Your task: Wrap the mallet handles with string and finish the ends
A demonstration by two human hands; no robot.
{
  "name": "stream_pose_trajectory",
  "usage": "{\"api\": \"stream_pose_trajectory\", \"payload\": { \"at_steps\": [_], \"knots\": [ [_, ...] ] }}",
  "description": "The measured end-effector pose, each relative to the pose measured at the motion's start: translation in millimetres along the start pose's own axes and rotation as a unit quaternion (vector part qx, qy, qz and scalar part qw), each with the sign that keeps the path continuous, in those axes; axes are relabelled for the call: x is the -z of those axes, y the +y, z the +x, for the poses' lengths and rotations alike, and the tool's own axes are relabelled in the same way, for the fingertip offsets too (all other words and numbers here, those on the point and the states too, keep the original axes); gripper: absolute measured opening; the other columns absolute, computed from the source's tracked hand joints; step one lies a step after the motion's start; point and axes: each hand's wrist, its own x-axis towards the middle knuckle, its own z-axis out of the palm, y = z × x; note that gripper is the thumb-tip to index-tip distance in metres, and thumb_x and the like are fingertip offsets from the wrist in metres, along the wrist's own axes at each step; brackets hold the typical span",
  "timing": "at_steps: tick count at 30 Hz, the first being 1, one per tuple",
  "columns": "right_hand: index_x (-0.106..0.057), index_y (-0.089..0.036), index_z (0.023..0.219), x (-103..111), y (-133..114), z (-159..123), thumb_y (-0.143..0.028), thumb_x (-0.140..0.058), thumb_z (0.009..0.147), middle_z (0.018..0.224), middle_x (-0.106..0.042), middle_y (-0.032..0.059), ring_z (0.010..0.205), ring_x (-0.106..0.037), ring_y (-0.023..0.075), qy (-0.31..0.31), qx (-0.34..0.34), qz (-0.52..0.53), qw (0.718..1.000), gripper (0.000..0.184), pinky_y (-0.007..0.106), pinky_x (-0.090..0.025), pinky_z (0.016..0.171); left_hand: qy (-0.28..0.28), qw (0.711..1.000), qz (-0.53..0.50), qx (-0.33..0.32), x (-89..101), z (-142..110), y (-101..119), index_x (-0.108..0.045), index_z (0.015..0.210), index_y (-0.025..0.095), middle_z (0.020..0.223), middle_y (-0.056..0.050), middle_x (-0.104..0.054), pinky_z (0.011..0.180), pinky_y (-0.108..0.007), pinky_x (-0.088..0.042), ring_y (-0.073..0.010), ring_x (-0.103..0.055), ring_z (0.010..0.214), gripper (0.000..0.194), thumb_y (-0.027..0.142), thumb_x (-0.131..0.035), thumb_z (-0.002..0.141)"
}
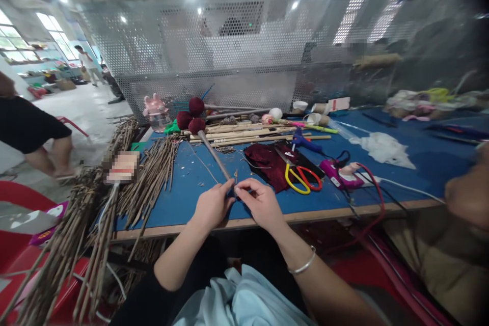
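My left hand is closed around the near end of a grey wrapped stick. The stick slants away across the blue table, and a dark red ball sits at its far end. Two more dark red balls lie right beside that one. Close against the stick's near end, my right hand has thumb and fingertips pinched together. What is between those fingertips is too small to make out. Scissors with yellow and red handles lie right of my hands, partly on dark red cloth.
Bundles of thin brown twigs cover the left side and overhang the table edge. Pale sticks lie at the back before a perforated metal screen. A blue glue gun, a purple power strip and cables are rightward. Another person's hand is far right.
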Motion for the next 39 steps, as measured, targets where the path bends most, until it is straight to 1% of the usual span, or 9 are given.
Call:
{"api": "stream_pose_trajectory", "payload": {
  "at_steps": [3,6,10,14,20,25,30,33,39],
  "knots": [
    [-0.070,-0.021,0.076,3,2,-10,-0.028,-0.062,0.078,0.078,-0.064,0.0041,0.069,-0.056,0.0162,0.005,0.014,-0.009,1.000,0.010,0.025,-0.042,0.058,0.031,0.998,0.029,-0.046,-4.2,13,-4,-0.054,0.123,0.026,0.116,-0.011,-0.055,0.083,-0.035,-0.047,-0.0224,-0.056,0.100,0.037,0.025,-0.051,0.085],
    [-0.070,-0.023,0.079,5,5,-21,-0.026,-0.061,0.080,0.082,-0.064,0.0051,0.074,-0.058,0.0176,0.019,0.036,-0.028,0.999,0.010,0.026,-0.043,0.061,0.008,0.995,0.018,-0.099,-4.3,29,-7,-0.061,0.108,0.024,0.134,-0.010,-0.044,0.092,-0.038,-0.045,-0.0237,-0.052,0.111,0.028,0.018,-0.052,0.083],
    [-0.071,-0.024,0.082,10,6,-33,-0.022,-0.059,0.081,0.082,-0.063,0.0057,0.076,-0.058,0.0182,0.044,0.080,-0.060,0.994,0.011,0.029,-0.045,0.067,-0.008,0.985,-0.092,-0.144,1.9,43,-11,-0.056,0.113,0.019,0.133,-0.010,-0.049,0.100,-0.036,-0.041,-0.0197,-0.051,0.118,0.032,0.010,-0.046,0.083],
    [-0.069,-0.023,0.084,14,2,-37,-0.020,-0.056,0.083,0.075,-0.065,0.0042,0.068,-0.058,0.0166,0.002,0.082,-0.058,0.995,0.014,0.029,-0.045,0.064,0.044,0.971,-0.172,-0.163,9.5,46,-10,-0.053,0.111,0.019,0.124,-0.010,-0.054,0.100,-0.036,-0.042,-0.0180,-0.051,0.116,0.029,0.011,-0.045,0.084],
    [-0.068,-0.021,0.077,10,5,-25,-0.030,-0.061,0.079,0.070,-0.065,0.0028,0.060,-0.056,0.0141,-0.018,-0.040,0.045,0.998,0.012,0.025,-0.042,0.054,0.127,0.955,-0.215,-0.161,19.4,41,-2,-0.051,0.115,0.019,0.126,-0.013,-0.048,0.098,-0.038,-0.042,-0.0221,-0.047,0.119,0.034,0.025,-0.056,0.083],
    [-0.065,-0.018,0.077,7,14,-11,-0.040,-0.068,0.071,0.063,-0.063,0.0010,0.050,-0.052,0.0093,0.002,-0.171,0.222,0.960,0.023,0.020,-0.039,0.043,0.157,0.944,-0.251,-0.146,16.0,36,0,-0.054,0.110,0.018,0.123,-0.014,-0.050,0.096,-0.036,-0.043,-0.0225,-0.050,0.115,0.032,0.031,-0.059,0.081],
    [-0.062,-0.017,0.074,3,19,2,-0.039,-0.076,0.062,0.058,-0.060,-0.0021,0.046,-0.051,0.0061,0.055,-0.229,0.313,0.920,0.029,0.015,-0.037,0.040,0.180,0.921,-0.327,-0.110,-2.5,27,0,-0.051,0.109,0.018,0.130,-0.014,-0.049,0.096,-0.037,-0.043,-0.0212,-0.050,0.118,0.025,0.028,-0.050,0.087],
    [-0.061,-0.016,0.073,1,20,6,-0.037,-0.078,0.059,0.056,-0.060,-0.0022,0.045,-0.050,0.0055,0.054,-0.258,0.337,0.904,0.030,0.014,-0.037,0.039,0.176,0.910,-0.368,-0.077,-7.0,22,-1,-0.051,0.093,0.018,0.133,-0.016,-0.048,0.094,-0.038,-0.044,-0.0221,-0.051,0.118,0.012,0.028,-0.046,0.089],
    [-0.061,-0.016,0.072,-4,16,4,-0.035,-0.078,0.059,0.057,-0.062,-0.0018,0.047,-0.054,0.0073,0.056,-0.240,0.338,0.908,0.028,0.016,-0.043,0.042,0.157,0.905,-0.379,-0.114,2.8,16,-2,-0.052,0.076,0.017,0.145,-0.015,-0.032,0.101,-0.042,-0.038,-0.0255,-0.044,0.125,0.012,0.026,-0.056,0.083]
  ]
}}
